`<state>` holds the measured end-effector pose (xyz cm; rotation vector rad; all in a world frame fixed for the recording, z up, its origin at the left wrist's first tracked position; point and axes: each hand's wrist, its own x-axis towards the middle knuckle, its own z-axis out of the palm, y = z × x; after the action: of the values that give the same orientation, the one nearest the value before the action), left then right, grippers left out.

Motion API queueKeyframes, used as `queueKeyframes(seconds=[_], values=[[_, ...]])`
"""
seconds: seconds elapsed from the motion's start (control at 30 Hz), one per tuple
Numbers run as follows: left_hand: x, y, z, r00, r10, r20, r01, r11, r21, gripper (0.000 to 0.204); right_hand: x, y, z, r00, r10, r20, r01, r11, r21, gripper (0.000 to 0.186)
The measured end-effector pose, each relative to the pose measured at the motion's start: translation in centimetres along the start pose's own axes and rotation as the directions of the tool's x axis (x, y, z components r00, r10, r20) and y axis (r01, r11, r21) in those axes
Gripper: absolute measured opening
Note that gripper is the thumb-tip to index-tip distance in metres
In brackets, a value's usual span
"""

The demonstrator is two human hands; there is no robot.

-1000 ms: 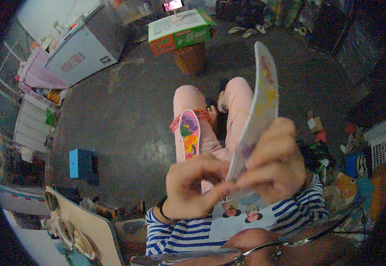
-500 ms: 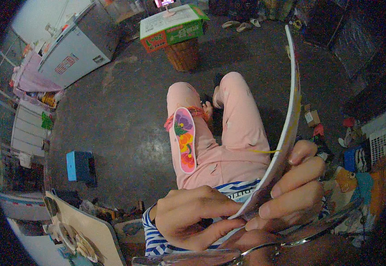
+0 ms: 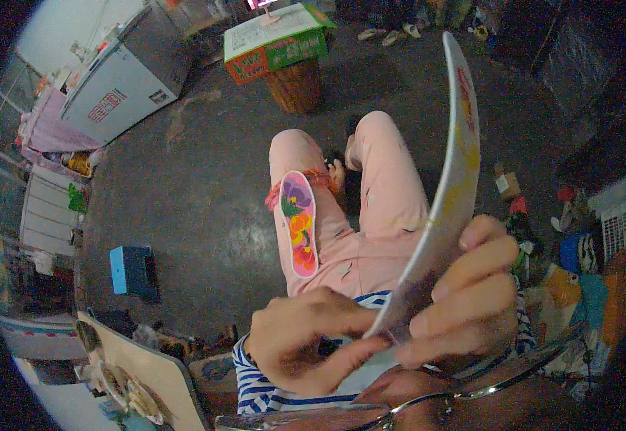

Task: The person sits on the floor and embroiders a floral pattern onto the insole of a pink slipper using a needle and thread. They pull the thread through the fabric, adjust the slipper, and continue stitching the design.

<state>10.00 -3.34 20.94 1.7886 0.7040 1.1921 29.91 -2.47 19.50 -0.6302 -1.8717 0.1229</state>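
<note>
In front of my body a white shoe insole is held up on edge, its far end curving upward; yellow and reddish stitching shows on its face. My right hand grips its near part, fingers wrapped along the right side. My left hand is closed, thumb and forefinger pinching the insole's near tip. Whether a needle is between those fingers, I cannot make out. A second insole, pink with purple, orange and red flowers, lies on my left thigh beside a bundle of reddish thread.
Ahead, a green and red carton rests on a brown round stand. A blue stool stands on the floor to the left, a white chest freezer farther off. A tan board is at lower left. Glasses cross the lower edge.
The held insole has tilted left, turning more of its stitched face into view. Both hands shifted slightly left. The yellow thread that stretched left from the insole no longer shows.
</note>
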Motion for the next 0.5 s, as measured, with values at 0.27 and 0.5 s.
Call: queueKeyframes(seconds=[0.27, 0.5], values=[[0.3, -5.4, 2.6, 0.913, -0.373, -0.165, 0.273, 0.860, -0.430, 0.021, 0.5, 1.7, -0.6, 0.964, 0.249, 0.096, -0.238, 0.965, -0.112, 0.013], [0.6, -8.1, 3.3, 0.910, -0.379, -0.170, 0.258, 0.836, -0.484, 0.021, -0.2, 4.8, 0.3, 0.945, 0.298, 0.136, -0.290, 0.954, -0.077, 0.010]])
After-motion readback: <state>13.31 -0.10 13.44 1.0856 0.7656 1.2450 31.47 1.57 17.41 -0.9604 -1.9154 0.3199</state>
